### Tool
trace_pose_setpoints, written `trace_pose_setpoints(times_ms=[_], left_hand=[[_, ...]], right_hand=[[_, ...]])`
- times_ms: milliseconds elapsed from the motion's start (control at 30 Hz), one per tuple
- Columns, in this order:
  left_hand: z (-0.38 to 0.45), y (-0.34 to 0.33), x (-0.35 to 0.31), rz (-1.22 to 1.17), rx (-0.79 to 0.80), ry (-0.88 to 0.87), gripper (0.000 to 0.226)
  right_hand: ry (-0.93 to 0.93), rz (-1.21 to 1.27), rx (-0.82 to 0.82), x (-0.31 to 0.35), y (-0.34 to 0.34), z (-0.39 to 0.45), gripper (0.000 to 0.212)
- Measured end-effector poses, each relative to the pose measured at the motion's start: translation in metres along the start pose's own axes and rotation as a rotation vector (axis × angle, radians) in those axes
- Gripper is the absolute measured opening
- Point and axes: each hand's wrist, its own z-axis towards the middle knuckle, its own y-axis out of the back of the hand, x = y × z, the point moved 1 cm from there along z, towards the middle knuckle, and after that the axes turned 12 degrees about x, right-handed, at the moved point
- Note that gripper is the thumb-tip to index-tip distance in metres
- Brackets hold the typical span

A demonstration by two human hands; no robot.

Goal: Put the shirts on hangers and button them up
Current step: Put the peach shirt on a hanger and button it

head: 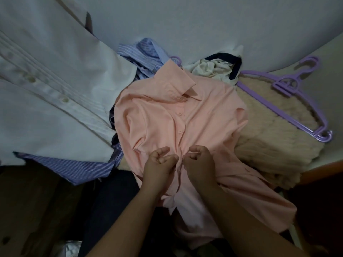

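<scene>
Dim, flat indoor light, dark shadowy lower corners, soft overall focus, strong wide-angle bending at edges

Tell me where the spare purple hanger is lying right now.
In the head view the purple hanger lies at the right, on the cream knitted blanket, just right of the pink shirt that both hands are buttoning.

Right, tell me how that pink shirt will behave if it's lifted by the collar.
The pink shirt looks thin and creased, so it would probably hang limp and light. Its lower front seems unbuttoned below the left hand and right hand, so it may fall open. A hanger hook behind the collar might give the shoulders some shape.
</scene>
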Motion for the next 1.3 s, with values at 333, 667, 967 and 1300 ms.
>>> trace_pose_setpoints(times_ms=[333, 667, 967, 1300], left_hand=[[0.005, 0.005, 0.012, 0.019, -0.055, 0.012, 0.029], [0.007, 0.004, 0.016, -0.005, 0.015, 0.032, 0.027], [0.011, 0.003, 0.014, -0.13, 0.005, 0.069, 0.017], [0.008, 0.0, 0.015, -0.042, 0.072, -0.041, 0.028]], right_hand=[[-0.057, 0.032, 0.116, -0.005, 0.009, 0.008, 0.033], [-0.122, 0.189, 0.166, -0.009, 0.011, 0.011, 0.031], [-0.097, 0.285, 0.194, -0.008, 0.013, 0.008, 0.027], [0.083, 0.088, 0.279, -0.009, 0.015, 0.003, 0.035]])
